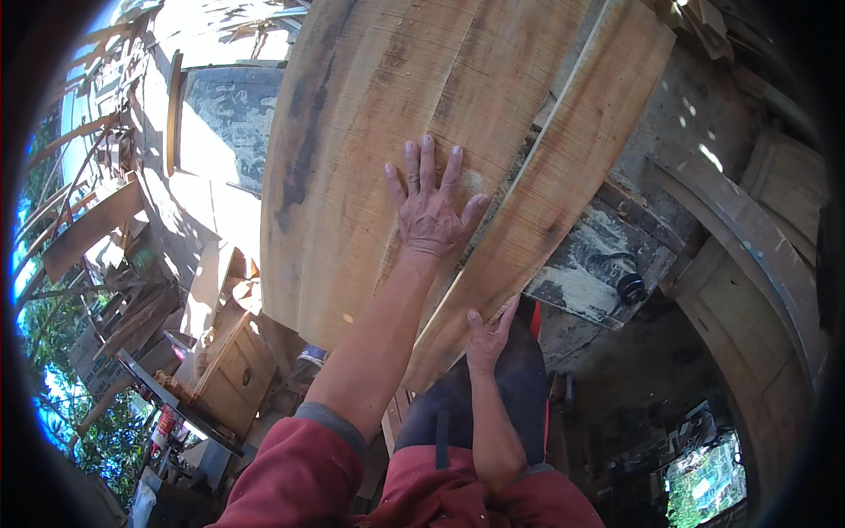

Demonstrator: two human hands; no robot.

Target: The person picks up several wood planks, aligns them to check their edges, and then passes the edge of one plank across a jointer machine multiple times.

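Observation:
My left hand (431, 211) lies flat with fingers spread on a wide wooden panel (352, 194), which has rough saw marks and dark streaks. Sawdust clings to the surface just beside its fingers. Along the panel's right side runs a narrower plank (546, 194), with a gap between the two. My right hand (489, 341) is at the near right edge of this plank, thumb against it and the fingers partly hidden at the edge; it seems to grip the wood.
A dusty work surface (585, 264) beneath the plank holds a round black object (630, 288). To the left stand a wooden drawer box (236, 374) and scrap boards (92, 231). A curved wooden piece (748, 238) stands at right.

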